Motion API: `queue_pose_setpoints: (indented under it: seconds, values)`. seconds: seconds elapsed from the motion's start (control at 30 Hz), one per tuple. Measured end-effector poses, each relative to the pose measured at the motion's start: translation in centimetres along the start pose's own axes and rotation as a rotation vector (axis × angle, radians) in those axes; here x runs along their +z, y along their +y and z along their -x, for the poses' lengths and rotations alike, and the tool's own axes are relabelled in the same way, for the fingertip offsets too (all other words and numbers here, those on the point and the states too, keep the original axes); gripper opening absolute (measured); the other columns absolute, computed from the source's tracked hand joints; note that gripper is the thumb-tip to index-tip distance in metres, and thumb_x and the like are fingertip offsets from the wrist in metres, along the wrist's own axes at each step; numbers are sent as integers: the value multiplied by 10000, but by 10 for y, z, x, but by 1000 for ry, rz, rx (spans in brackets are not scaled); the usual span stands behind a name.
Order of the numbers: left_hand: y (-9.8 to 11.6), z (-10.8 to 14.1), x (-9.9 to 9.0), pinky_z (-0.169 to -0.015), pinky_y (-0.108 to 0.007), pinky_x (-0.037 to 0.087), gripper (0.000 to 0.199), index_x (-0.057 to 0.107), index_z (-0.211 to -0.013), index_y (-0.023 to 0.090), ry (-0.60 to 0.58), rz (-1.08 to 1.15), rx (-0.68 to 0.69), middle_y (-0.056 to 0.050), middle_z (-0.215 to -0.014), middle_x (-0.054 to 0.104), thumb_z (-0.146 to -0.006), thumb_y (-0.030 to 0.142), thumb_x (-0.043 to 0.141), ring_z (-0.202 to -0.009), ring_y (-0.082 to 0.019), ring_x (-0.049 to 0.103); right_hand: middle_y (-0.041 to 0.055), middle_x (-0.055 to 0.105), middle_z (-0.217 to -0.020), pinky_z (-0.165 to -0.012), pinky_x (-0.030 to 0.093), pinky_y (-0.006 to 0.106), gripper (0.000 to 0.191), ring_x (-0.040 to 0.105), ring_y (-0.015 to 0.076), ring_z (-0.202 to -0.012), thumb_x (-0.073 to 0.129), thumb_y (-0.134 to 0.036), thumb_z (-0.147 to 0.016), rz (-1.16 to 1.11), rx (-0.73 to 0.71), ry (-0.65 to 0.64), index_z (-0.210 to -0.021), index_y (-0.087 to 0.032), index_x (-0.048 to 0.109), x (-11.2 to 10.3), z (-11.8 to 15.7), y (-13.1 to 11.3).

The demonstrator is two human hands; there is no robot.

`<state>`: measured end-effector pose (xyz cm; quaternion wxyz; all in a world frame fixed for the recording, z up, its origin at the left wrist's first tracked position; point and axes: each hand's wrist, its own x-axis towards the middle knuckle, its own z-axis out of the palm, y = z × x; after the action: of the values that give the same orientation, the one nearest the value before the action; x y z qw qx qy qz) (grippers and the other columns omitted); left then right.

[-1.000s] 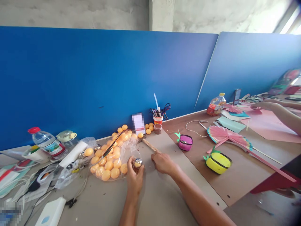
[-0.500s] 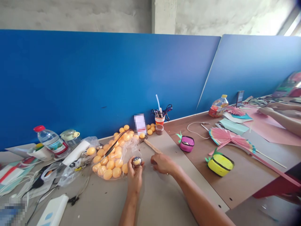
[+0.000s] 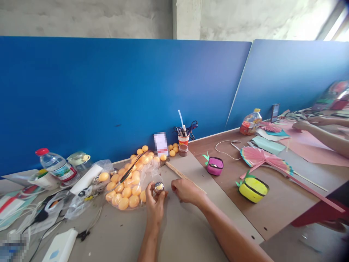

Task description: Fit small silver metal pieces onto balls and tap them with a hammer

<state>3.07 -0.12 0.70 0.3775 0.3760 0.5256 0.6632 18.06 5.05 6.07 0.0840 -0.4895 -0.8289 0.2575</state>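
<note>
A silvery ball (image 3: 159, 187) with a pale patch on top sits in the closed fingers of my left hand (image 3: 155, 205). To its right, a short gap away, my right hand (image 3: 185, 190) is closed with the fingers pinched together; anything small between them cannot be made out. Thin wooden sticks (image 3: 174, 169) lie on the table just behind that hand. Left of my left hand is a clear plastic bag of orange balls (image 3: 128, 191), with several loose orange balls (image 3: 173, 150) farther back.
On the right lie a purple pouch (image 3: 215, 166), a yellow pouch (image 3: 253, 190) and a pink paper fan (image 3: 265, 158). A pen cup (image 3: 183, 139) and a small jar (image 3: 183, 150) stand behind. Bottles and cables crowd the left. Another person's hands (image 3: 302, 125) work on pink paper at far right.
My right hand has shifted slightly left, toward the ball, and more of the sticks shows behind it. My left hand keeps the silvery ball in nearly the same place. The view has turned slightly.
</note>
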Motion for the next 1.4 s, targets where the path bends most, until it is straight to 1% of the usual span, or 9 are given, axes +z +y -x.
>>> queue_pose_setpoints:
  seconds: [0.17,0.33,0.5,0.67,0.97,1.07,1.17,1.27,1.4]
  values:
    - [2,-1,-4,-712,-348,560,662,476,-1247,193,-82,16,-147,-24,-866,646,-684,434,726,-690,-184,685,45,666,-844,-677,396,231,222,585,147,-756,447,-63,-799,-274,-19,229,-851,-172,633,10,-11,5]
    - [-4,-3,-4,-795,-363,553,554,495,-1213,220,-77,134,-181,-53,-1020,639,-732,414,690,-846,-205,699,44,652,-895,-736,431,238,189,599,147,-777,479,-110,-798,-367,1,296,-834,-173,654,12,-17,13]
    - [-10,-7,-5,-754,-370,567,491,474,-1218,229,-20,264,-161,-49,-960,655,-790,425,614,-792,-204,705,92,654,-1037,-844,446,258,236,617,178,-915,489,-124,-827,-303,-31,299,-964,-164,677,13,-15,11]
    - [-10,-9,-11,-706,-360,578,537,463,-1270,233,13,105,-68,-69,-991,650,-824,510,573,-748,-201,698,116,627,-1092,-870,444,271,301,605,202,-980,476,-119,-858,-70,-150,283,-1107,-159,640,27,-18,0]
    - [-6,-8,-11,-711,-379,576,533,522,-1188,213,27,47,-59,-99,-1115,624,-766,519,631,-731,-200,697,153,655,-970,-744,436,296,211,631,234,-872,488,-79,-813,210,-44,119,-897,-125,676,35,-28,-10]
    - [-6,-8,-10,-742,-394,574,523,510,-1165,211,15,91,-79,-91,-1073,636,-760,515,642,-736,-203,699,138,654,-1025,-721,428,271,215,632,193,-830,458,-101,-846,74,-1,222,-918,-139,657,36,-27,-7]
    - [-8,-7,-10,-765,-398,571,517,489,-1151,224,-6,124,-96,-85,-1061,641,-753,503,664,-765,-212,701,63,664,-817,-656,417,239,196,607,146,-692,439,-101,-834,-257,44,325,-844,-161,626,38,-26,-3]
    - [-9,-7,-10,-777,-396,566,497,490,-1141,241,-28,142,-117,-71,-1074,641,-752,487,678,-786,-216,703,-36,532,-521,-526,369,222,146,504,119,-497,442,-128,-797,-650,90,305,-758,-184,571,39,-28,0]
    - [-5,-5,-8,-783,-382,556,481,526,-1110,240,-37,209,-156,-53,-1078,636,-724,443,727,-790,-207,702,-83,462,-486,-457,292,215,64,402,82,-425,544,-250,-748,-1060,31,302,-727,-192,524,39,-31,-1]
